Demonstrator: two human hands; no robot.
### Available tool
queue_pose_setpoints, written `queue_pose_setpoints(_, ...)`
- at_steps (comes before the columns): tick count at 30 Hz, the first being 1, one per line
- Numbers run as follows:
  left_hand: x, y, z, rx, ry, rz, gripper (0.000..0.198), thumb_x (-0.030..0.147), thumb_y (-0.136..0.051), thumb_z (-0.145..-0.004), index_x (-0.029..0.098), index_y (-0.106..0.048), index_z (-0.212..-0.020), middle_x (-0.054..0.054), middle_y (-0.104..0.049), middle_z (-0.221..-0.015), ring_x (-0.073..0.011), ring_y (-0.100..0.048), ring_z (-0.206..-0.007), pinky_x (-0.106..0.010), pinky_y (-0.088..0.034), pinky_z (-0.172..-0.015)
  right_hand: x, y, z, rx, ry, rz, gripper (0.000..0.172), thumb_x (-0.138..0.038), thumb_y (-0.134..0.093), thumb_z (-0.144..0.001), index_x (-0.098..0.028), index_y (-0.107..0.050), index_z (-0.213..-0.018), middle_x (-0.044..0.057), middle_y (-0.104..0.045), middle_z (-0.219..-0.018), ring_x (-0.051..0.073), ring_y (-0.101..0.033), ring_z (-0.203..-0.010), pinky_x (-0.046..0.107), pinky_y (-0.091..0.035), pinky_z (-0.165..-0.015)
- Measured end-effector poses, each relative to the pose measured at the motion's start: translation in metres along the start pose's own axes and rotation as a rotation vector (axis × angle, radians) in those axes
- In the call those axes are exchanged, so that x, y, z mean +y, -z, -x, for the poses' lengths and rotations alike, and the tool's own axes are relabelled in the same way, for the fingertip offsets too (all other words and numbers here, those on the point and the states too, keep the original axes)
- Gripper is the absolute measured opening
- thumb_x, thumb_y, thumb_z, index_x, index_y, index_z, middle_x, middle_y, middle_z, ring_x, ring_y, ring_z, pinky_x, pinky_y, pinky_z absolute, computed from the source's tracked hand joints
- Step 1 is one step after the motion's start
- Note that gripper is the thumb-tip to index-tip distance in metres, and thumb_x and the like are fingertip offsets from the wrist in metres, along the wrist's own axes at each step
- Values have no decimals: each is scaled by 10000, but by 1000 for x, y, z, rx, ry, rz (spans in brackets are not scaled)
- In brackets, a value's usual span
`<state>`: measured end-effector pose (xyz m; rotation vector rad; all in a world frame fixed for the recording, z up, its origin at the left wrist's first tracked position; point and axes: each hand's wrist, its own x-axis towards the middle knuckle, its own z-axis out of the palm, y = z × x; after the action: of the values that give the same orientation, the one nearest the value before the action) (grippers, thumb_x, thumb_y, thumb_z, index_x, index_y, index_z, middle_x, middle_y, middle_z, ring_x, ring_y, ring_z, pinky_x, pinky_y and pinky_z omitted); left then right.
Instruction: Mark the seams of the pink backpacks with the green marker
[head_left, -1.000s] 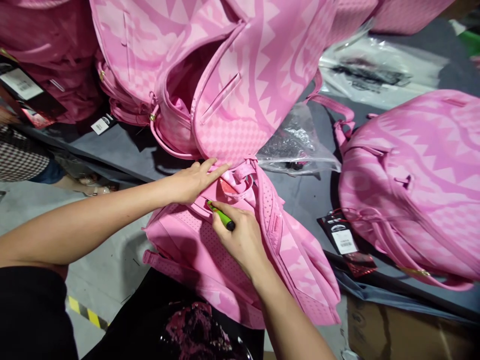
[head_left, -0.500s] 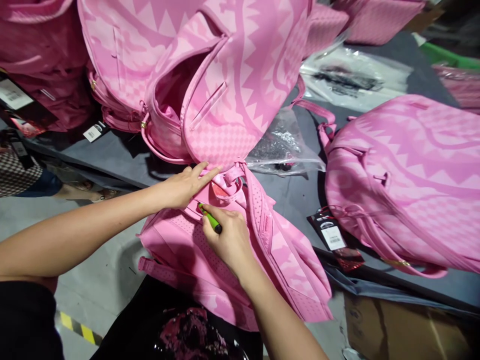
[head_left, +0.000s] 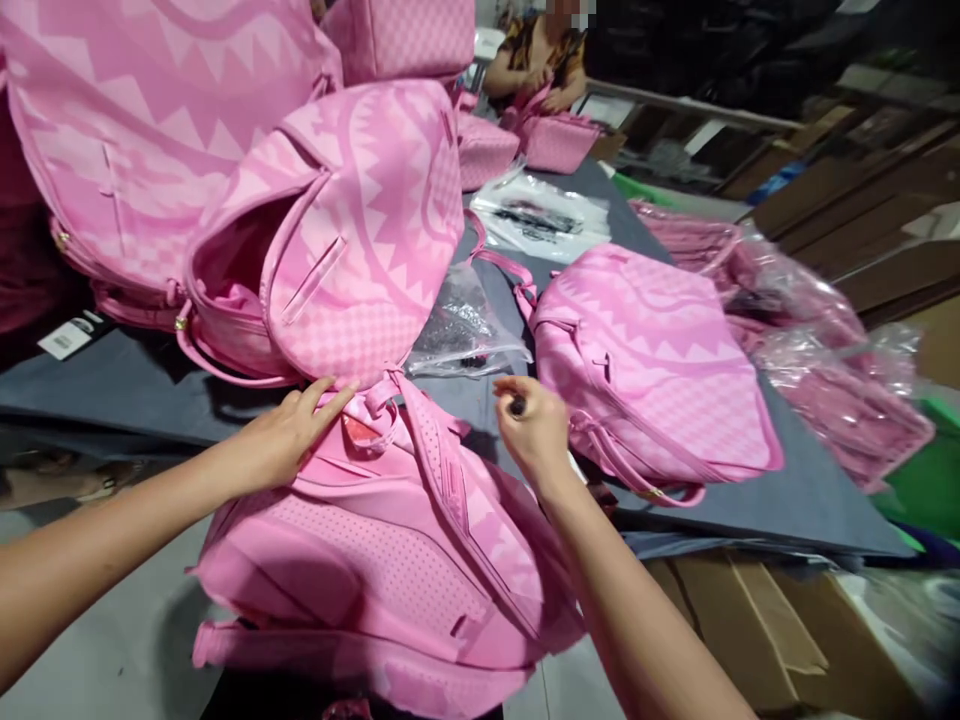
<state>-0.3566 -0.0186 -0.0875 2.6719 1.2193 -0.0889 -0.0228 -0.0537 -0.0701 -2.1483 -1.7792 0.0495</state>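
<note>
A pink backpack (head_left: 390,530) lies with its dotted back panel and straps up, hanging over the table's near edge. My left hand (head_left: 289,435) rests on its top end, fingers stretched and spread beside the looped handle (head_left: 371,430). My right hand (head_left: 534,425) is closed, lifted to the right of this backpack. In it is a small tool, of which only the black end (head_left: 517,405) shows; its kind is hidden. Touching the top end, another pink backpack (head_left: 367,230) stands with its main opening gaping. A third pink backpack (head_left: 652,350) lies right of my right hand.
Clear plastic bags (head_left: 465,325) lie on the grey table (head_left: 817,480). More pink bags stand at the left and back. Wrapped pink bags (head_left: 840,380) are beyond the right edge. A cardboard box (head_left: 742,630) sits below, and a person (head_left: 536,70) handles a pink bag at the back.
My right hand has moved up and right, off the backpack, with the green and black tool. My left hand stays at the backpack's top end. The camera has turned to the right.
</note>
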Motion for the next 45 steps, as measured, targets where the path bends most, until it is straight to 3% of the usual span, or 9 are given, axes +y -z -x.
queue_pose_setpoints(6,1,0,-1,-16,20,7,1112,-48,-485,-713,337,64,-1601,-182,-183,-1637,-338,-441,-1401,-416,-502,-1034,30,-73,-100,-201,-51,218,367,-343,-516,-993,-89,-681,-1200,208,-697,-1157,258,-703,-994,305,-506,-813)
queue_pose_setpoints(11,1,2,-2,-55,32,-11,1117,-58,-471,-698,319,69,-1601,-189,-174,-1633,-344,-418,-1414,-426,-489,-1059,32,-96,-110,-269,-27,314,365,-103,-363,-981,0,-670,-1151,287,-691,-1095,319,-691,-1046,367,-495,-847)
queue_pose_setpoints(17,0,-1,-2,-4,-7,-12,1098,-34,-478,-730,322,94,-1597,-187,-208,-1613,-352,-425,-1405,-449,-493,-1050,43,-85,-92,-309,87,333,359,-106,-433,-957,-71,-654,-1238,234,-682,-1197,261,-678,-1062,310,-485,-862)
queue_pose_setpoints(24,0,21,6,-17,-4,148,919,109,-561,-799,295,-159,-1605,-160,-223,-1645,-352,-359,-1471,-486,-443,-1113,30,-13,-41,-142,94,310,360,-126,-476,-915,-180,-711,-1182,113,-714,-1215,236,-689,-1046,285,-515,-812)
queue_pose_setpoints(29,49,45,37,391,78,736,391,415,-488,-965,215,-629,-1271,-125,-630,-1313,-264,-630,-1170,-449,-539,-989,-12,28,47,174,518,20,345,-153,-440,-958,-191,-696,-1186,107,-747,-1145,210,-713,-1000,317,-553,-851)
queue_pose_setpoints(33,91,27,54,-46,137,1473,530,657,-600,-834,145,-632,-966,-22,-636,-770,-118,-605,-568,-219,-491,-458,-53,32,98,188,1006,-197,329,-154,-479,-975,-242,-689,-1213,124,-713,-1247,216,-720,-996,327,-580,-772)
queue_pose_setpoints(37,112,-6,70,243,341,1607,387,519,-736,-774,180,-574,-865,27,-592,-760,-62,-537,-518,-176,-449,-433,-80,17,124,111,747,-532,321,-174,-577,-957,-227,-643,-1266,132,-729,-1181,198,-738,-909,309,-612,-741)
queue_pose_setpoints(41,124,-30,82,411,396,1669,332,515,-691,-813,212,-583,-895,-2,-642,-820,-123,-648,-692,-246,-568,-595,-97,4,133,-47,531,-817,75,-216,-645,-925,-231,-703,-970,69,-741,-982,197,-729,-876,290,-610,-728)
queue_pose_setpoints(45,107,-41,97,602,304,1176,272,461,-571,-924,249,-629,-1085,-70,-699,-1089,-206,-685,-1015,-386,-585,-908,-102,5,118,-14,544,-723,106,-179,-587,-941,-213,-686,-922,35,-728,-823,167,-704,-724,245,-557,-633)
